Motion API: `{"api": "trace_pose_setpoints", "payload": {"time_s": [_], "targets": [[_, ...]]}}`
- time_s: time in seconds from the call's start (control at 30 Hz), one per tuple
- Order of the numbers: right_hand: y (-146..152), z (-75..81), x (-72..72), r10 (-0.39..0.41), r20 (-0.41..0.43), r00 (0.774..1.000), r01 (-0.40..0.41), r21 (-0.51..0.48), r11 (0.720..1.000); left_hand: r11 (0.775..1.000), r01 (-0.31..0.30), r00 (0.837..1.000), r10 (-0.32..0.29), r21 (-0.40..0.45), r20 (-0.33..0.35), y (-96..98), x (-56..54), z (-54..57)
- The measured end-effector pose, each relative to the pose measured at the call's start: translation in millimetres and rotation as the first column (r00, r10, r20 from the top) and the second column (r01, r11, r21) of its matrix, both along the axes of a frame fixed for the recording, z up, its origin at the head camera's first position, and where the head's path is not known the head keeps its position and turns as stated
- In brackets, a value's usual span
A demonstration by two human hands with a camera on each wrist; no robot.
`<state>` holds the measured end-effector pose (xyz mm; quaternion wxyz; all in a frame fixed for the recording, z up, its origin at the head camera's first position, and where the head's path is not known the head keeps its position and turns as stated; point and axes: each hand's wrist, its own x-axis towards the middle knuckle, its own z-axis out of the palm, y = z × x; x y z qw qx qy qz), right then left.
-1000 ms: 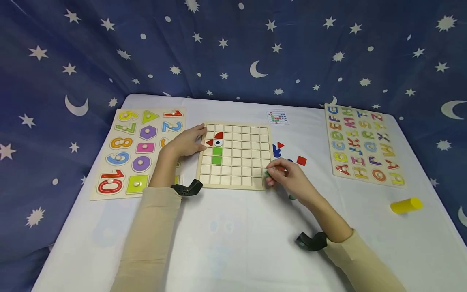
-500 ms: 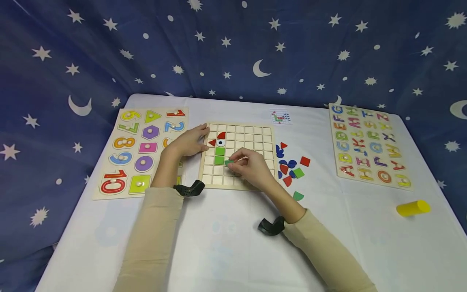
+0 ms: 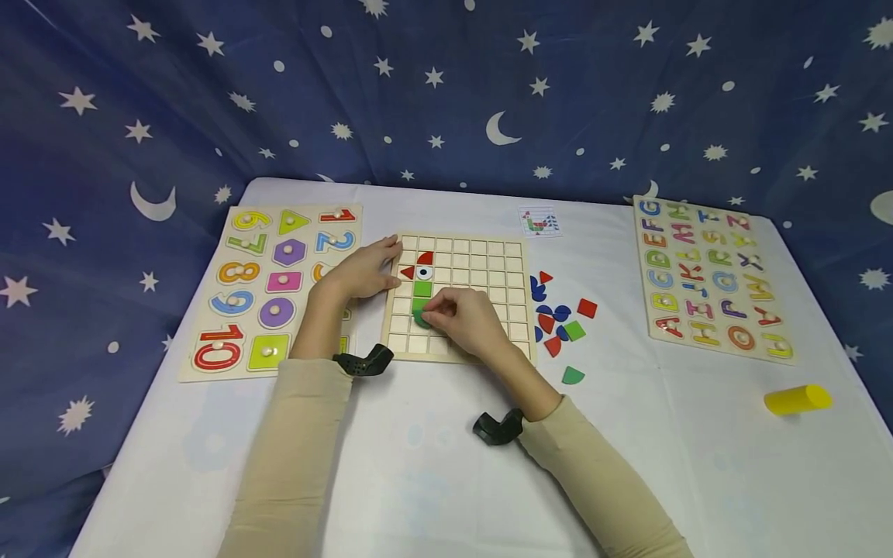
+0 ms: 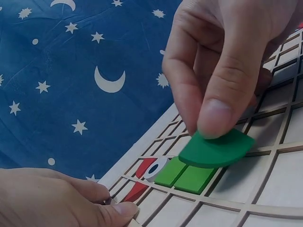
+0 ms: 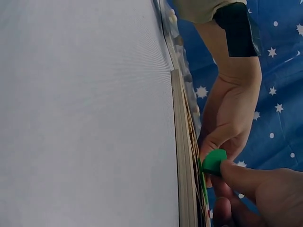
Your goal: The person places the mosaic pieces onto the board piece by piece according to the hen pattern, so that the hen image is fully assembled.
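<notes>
A wooden grid board lies mid-table. My left hand rests at its left edge, thumb and fingers extended along the frame. Between thumb and fingers, my right hand pinches a green quarter-circle piece. In the left wrist view that piece is tilted and overlaps the lower of two light green squares. Set in the grid beyond them are a white eye tile, a red quarter-circle and a red triangle.
Right of the board lie loose blue pieces, a red square, a green square and another green quarter-circle. A picture card is behind. Number and letter puzzles flank it; a yellow cylinder lies right.
My right hand has carried the green quarter-circle leftward from the board's right edge to just below the green squares. The left hand stays at the board's edge.
</notes>
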<state>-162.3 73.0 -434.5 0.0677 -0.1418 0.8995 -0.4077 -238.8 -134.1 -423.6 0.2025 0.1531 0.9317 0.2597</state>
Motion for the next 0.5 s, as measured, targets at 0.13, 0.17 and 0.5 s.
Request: {"api": "trace_pose_setpoints", "payload": {"time_s": [0.13,0.17,0.5], "targets": [[1.5,-2.8,-0.5,0.005,-0.016,1.000,-0.005,0.018,1.000,1.000,-0.001,1.000,0.001,0.001,-0.004,1.0,0.0,-0.1],[1.7,-3.8,-0.6,0.008,-0.019,1.000,-0.008,0.023,1.000,1.000,-0.002,1.000,0.002,0.000,-0.004,1.1,0.0,-0.2],[-1.5,-6.0,2.0,0.063,-0.082,0.995,-0.051,0.136,0.989,1.000,-0.013,1.000,0.013,0.006,-0.005,1.5,0.5,0.1]]}}
